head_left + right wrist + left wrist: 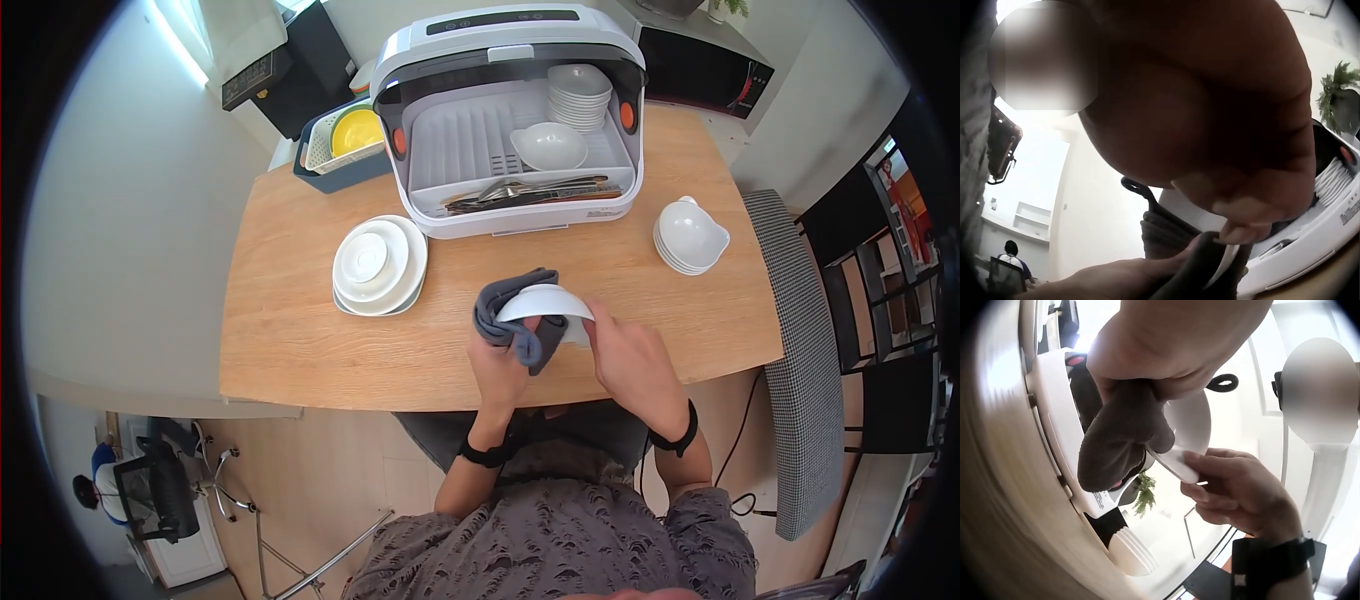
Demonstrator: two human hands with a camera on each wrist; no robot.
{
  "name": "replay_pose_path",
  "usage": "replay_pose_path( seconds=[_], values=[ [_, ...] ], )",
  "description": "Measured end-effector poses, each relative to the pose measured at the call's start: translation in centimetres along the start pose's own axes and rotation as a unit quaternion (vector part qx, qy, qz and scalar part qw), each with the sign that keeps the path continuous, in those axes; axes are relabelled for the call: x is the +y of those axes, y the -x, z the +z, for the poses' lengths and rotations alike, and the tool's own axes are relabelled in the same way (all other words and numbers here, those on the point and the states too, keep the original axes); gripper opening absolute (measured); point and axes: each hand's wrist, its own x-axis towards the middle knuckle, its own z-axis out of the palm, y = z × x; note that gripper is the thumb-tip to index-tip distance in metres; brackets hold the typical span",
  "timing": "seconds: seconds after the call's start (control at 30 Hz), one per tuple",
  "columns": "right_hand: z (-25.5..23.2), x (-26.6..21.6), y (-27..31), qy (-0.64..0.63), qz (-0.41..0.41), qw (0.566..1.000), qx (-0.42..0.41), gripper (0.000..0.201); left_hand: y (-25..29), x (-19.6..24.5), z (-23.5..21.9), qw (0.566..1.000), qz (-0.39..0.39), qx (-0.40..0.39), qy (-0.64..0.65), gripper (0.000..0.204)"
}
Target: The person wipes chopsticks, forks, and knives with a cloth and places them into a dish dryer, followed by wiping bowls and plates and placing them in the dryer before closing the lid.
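A white bowl (545, 300) is held tilted above the front of the table, between both hands. My left hand (498, 372) grips a dark grey cloth (497, 300) that wraps the bowl's left side; in the left wrist view the cloth (1124, 434) bunches against the bowl (1192, 428). My right hand (640, 370) pinches the bowl's right rim between thumb and fingers, as the right hand (1244, 487) also shows in the left wrist view. The right wrist view has the cloth (1172, 237) under the right hand (1210, 119).
Behind stands an open white dish cabinet (515, 215) with stacked bowls (580, 98), one bowl (552, 147) and cutlery (530, 192). Stacked plates (375, 265) lie at left, more bowls (690, 237) at right. A blue basket (345, 175) holds a yellow bowl (356, 131).
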Motion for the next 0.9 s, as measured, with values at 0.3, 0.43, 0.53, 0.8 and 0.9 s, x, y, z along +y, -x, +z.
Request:
replay_pose_path(
  seconds=[0.3,0.43,0.53,0.8,0.9],
  values=[
    [1.0,-0.7,-0.9,0.032,-0.004,0.996,0.083,0.022,-0.5,-1.4,-1.7,0.994,0.041,0.051,-0.083,0.051],
    [3.0,-0.2,-0.7,-0.008,0.035,0.998,0.049,0.022,-0.5,-2.0,-1.2,0.995,0.032,0.092,-0.018,0.053],
    [3.1,0.0,-1.0,0.039,0.013,0.999,0.024,0.021,0.1,-1.9,-1.7,0.985,0.093,0.031,-0.139,0.053],
    [2.6,0.6,-1.1,0.029,-0.056,0.992,0.106,0.023,0.1,0.5,-1.7,0.984,0.028,-0.004,-0.178,0.049],
    [2.6,-0.1,-0.2,-0.005,0.025,0.999,0.021,0.024,-0.4,-1.6,-1.7,0.998,-0.004,0.065,-0.022,0.046]
  ],
)
